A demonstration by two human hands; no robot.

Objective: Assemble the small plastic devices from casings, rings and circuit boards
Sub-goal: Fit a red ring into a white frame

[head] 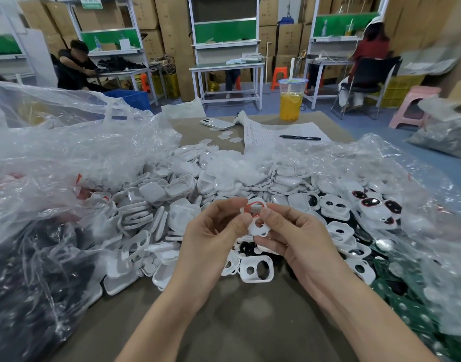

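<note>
Both hands meet above the table's middle. My right hand (292, 236) grips a white plastic casing (258, 227) with two holes. My left hand (216, 231) pinches a thin red ring (254, 206) at the casing's upper opening. A big heap of white casings (187, 189) covers the table behind and beside my hands. One casing with two holes (257, 270) lies just below my hands. Assembled pieces with red rings and dark lenses (370, 202) lie to the right. Green circuit boards (407, 304) show inside a clear bag at the right.
Crumpled clear plastic bags (54, 158) fill the left side, one holding dark parts (28, 270). A cup of orange drink (290, 100), a white phone (216, 124), and a paper with a black pen (300, 137) lie at the table's far end. Other people work at benches behind.
</note>
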